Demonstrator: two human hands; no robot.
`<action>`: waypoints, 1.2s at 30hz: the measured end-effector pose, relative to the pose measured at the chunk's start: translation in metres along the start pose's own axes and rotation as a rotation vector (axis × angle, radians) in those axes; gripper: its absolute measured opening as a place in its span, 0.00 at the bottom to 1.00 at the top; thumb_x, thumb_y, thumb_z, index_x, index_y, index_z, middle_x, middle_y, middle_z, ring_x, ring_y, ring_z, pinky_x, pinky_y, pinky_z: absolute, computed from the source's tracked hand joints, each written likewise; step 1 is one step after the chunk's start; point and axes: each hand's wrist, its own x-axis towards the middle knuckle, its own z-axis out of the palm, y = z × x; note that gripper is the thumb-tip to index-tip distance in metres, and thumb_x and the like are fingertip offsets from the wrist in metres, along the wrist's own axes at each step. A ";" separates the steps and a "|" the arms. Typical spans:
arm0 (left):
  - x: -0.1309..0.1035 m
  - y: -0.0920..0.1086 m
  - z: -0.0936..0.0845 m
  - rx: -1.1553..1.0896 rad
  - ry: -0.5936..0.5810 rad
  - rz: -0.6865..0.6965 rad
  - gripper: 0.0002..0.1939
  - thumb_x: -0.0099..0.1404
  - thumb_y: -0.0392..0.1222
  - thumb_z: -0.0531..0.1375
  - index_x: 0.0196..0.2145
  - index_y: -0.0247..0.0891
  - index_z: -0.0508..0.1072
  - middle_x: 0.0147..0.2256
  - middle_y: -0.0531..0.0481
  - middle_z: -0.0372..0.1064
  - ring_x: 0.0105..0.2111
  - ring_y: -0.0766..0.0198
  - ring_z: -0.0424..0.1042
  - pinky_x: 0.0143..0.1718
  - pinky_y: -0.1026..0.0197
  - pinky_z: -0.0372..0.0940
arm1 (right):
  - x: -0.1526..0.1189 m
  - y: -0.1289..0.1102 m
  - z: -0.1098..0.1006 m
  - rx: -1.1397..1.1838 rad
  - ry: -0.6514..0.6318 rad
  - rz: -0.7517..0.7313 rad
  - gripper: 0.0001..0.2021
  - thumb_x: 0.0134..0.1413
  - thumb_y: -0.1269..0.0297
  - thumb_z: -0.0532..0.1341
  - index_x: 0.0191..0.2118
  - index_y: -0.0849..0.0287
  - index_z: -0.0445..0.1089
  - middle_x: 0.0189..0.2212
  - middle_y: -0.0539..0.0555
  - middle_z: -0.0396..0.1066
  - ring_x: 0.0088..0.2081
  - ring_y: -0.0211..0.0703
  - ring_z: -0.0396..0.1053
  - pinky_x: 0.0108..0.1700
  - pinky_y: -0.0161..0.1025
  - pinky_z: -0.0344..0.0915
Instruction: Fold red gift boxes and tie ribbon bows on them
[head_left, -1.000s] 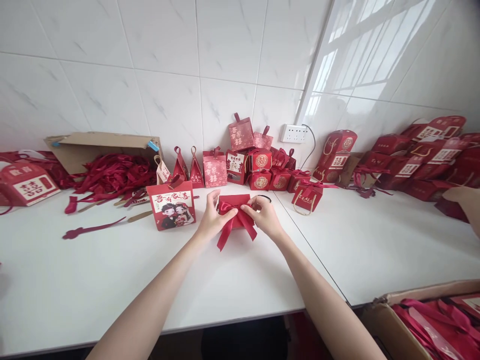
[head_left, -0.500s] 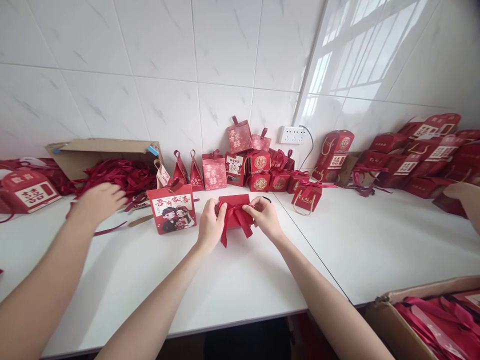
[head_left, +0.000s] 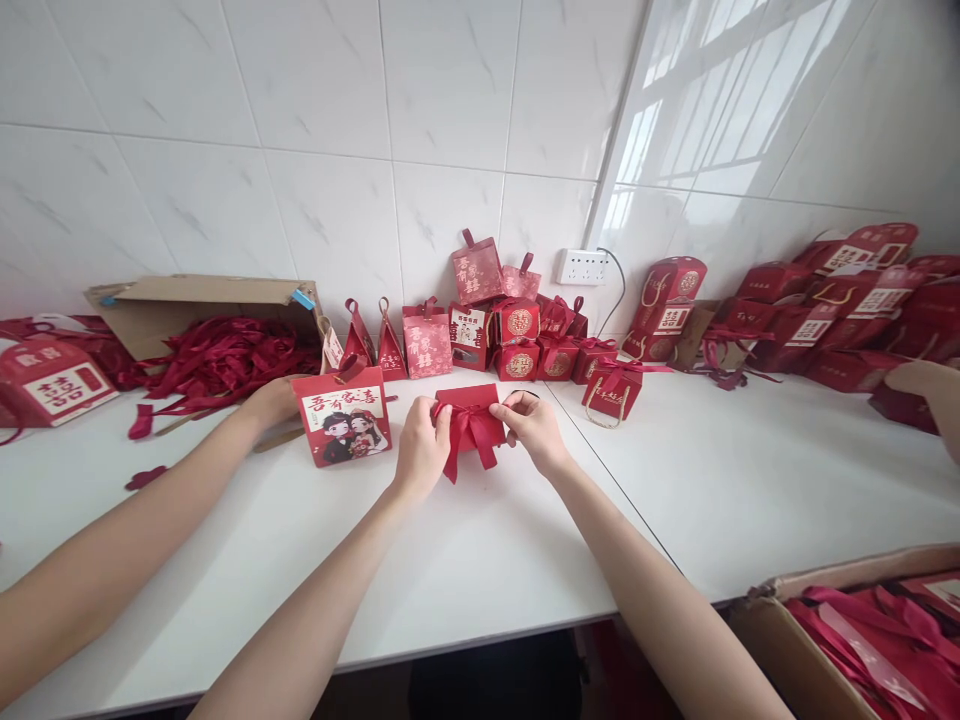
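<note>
A small red box (head_left: 489,402) sits on the white table at the middle, with a red ribbon bow (head_left: 469,425) across its front and two tails hanging down. At the bow's left side, my left hand (head_left: 424,440) pinches the ribbon between thumb and fingers. My right hand (head_left: 531,427) is closed on the ribbon at the bow's right side. Just left of my left hand stands a red box with a cartoon couple (head_left: 346,425).
Another person's arm (head_left: 172,530) reaches in from the left, and a hand (head_left: 919,385) shows at the right edge. Behind are a carton of ribbons (head_left: 202,290) and several red boxes (head_left: 519,340). An open carton (head_left: 780,640) is at lower right.
The other person's hand at the left has moved right, behind the cartoon-couple box. The bow's tails have shifted slightly left and up between my hands.
</note>
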 end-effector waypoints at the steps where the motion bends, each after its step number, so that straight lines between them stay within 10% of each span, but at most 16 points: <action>1: 0.000 0.000 0.000 -0.001 0.005 -0.002 0.07 0.64 0.42 0.50 0.28 0.42 0.56 0.27 0.52 0.62 0.28 0.61 0.64 0.31 0.60 0.60 | 0.001 0.001 0.000 0.017 -0.003 0.010 0.23 0.28 0.49 0.72 0.21 0.59 0.61 0.15 0.44 0.64 0.12 0.29 0.58 0.13 0.30 0.54; 25: -0.001 -0.004 -0.003 -0.398 -0.122 -0.135 0.15 0.60 0.45 0.54 0.21 0.40 0.52 0.22 0.56 0.49 0.24 0.67 0.55 0.27 0.64 0.54 | 0.004 0.011 -0.002 0.291 -0.061 0.185 0.25 0.27 0.48 0.72 0.23 0.58 0.59 0.14 0.40 0.51 0.16 0.27 0.46 0.15 0.27 0.44; 30: 0.001 -0.009 0.001 -0.399 -0.017 -0.105 0.08 0.53 0.42 0.57 0.28 0.41 0.60 0.37 0.49 0.60 0.42 0.59 0.64 0.42 0.58 0.61 | 0.003 0.011 -0.002 0.304 -0.109 0.234 0.25 0.28 0.49 0.73 0.23 0.58 0.59 0.15 0.40 0.49 0.16 0.26 0.43 0.15 0.27 0.41; 36: 0.008 -0.003 -0.003 -0.523 -0.137 -0.224 0.26 0.50 0.49 0.58 0.47 0.42 0.62 0.51 0.44 0.62 0.55 0.52 0.60 0.54 0.51 0.59 | 0.001 0.007 0.005 0.267 -0.091 0.236 0.24 0.30 0.50 0.71 0.25 0.58 0.58 0.15 0.39 0.50 0.15 0.25 0.43 0.15 0.27 0.40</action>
